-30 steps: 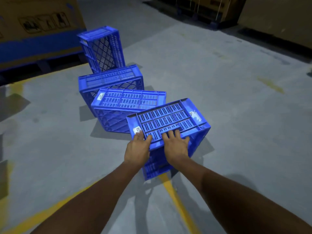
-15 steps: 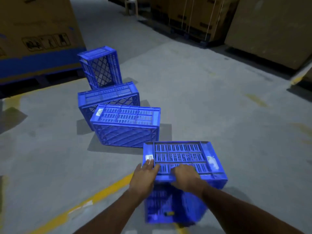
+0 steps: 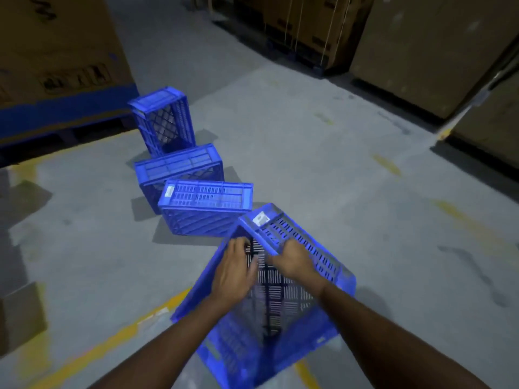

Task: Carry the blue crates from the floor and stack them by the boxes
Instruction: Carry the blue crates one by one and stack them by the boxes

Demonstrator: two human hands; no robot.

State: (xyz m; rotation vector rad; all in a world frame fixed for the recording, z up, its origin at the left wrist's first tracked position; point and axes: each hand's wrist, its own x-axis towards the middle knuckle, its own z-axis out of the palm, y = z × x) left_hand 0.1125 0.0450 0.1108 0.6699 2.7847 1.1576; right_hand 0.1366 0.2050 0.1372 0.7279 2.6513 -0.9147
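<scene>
The tilted crate (image 3: 280, 279) sits at six o'clock, its top edge gripped by the left hand (image 3: 234, 272) and right hand (image 3: 293, 259), fingers curled over it. Both holds are close together, so it may swing or slip, clipping the next crate (image 3: 206, 210) at twelve o'clock.

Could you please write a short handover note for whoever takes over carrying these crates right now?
Left hand and right hand: both grip the top edge of the nearest blue crate, which is tilted, lower end near the yellow floor line.
Three more crates wait in a row on the floor: the sideways crate, the middle crate and the upright crate by the big carton.
Done: no stack in view.
Left: carry the held crate to the boxes, then stack the other three.
</scene>
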